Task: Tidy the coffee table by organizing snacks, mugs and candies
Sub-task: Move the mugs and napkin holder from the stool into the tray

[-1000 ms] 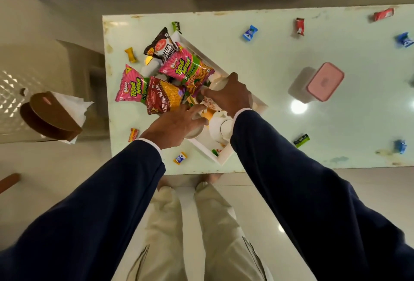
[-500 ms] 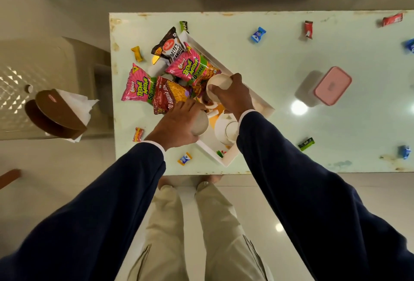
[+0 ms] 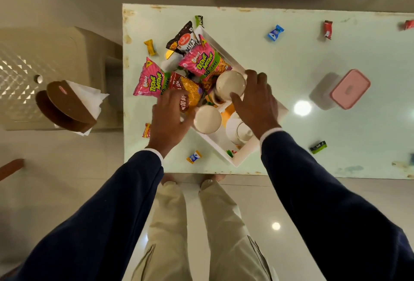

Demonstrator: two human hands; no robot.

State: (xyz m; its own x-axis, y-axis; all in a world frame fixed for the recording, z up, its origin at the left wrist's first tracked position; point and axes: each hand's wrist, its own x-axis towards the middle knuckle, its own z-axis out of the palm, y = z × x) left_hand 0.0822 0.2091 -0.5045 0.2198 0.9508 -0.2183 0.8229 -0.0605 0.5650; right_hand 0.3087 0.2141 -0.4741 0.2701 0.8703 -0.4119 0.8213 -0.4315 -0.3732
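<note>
Each hand grips a cream mug — left hand point(image 3: 170, 119) the near mug point(image 3: 207, 119), right hand point(image 3: 257, 103) the far mug point(image 3: 230, 84) — over the crowded white tray point(image 3: 237, 159), while candies like the blue candy point(image 3: 275, 32) lie scattered, uncollected.

Three mugs point(image 3: 230, 85), four snack packets point(image 3: 202, 61), one tray point(image 3: 237, 157)

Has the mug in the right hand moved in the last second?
Yes. The mug in the right hand has come up and away from the tray's near corner, now over the snack packets.
</note>
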